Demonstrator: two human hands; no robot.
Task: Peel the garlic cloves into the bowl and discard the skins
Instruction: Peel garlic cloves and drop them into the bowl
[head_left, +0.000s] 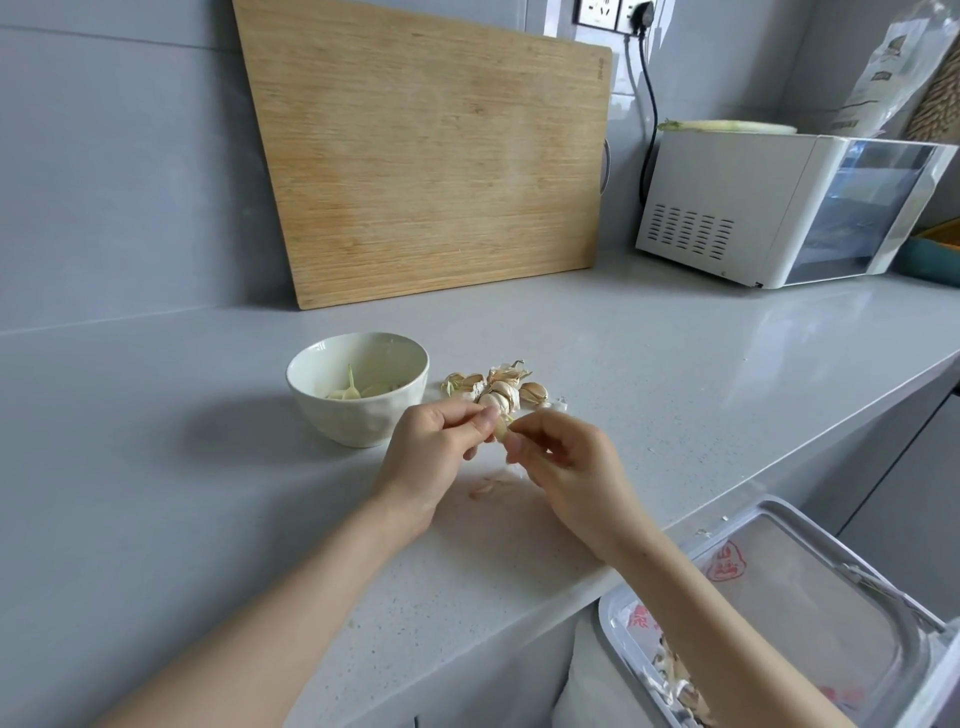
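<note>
Both bare forearms extend forward from the lower edge of view and converge at centre. Left hand (434, 454): fingers curled, thumb and forefinger pinching a garlic clove (500, 430). Right hand (566, 460): back of hand upward, fingertips pinching the same clove from the opposite side.

Wooden board (431, 156), glossy counter (675, 353)

Bowl (357, 388) left of garlic pile (497, 387); cutting board (426, 156) behind, bin (769, 613) below right.
</note>
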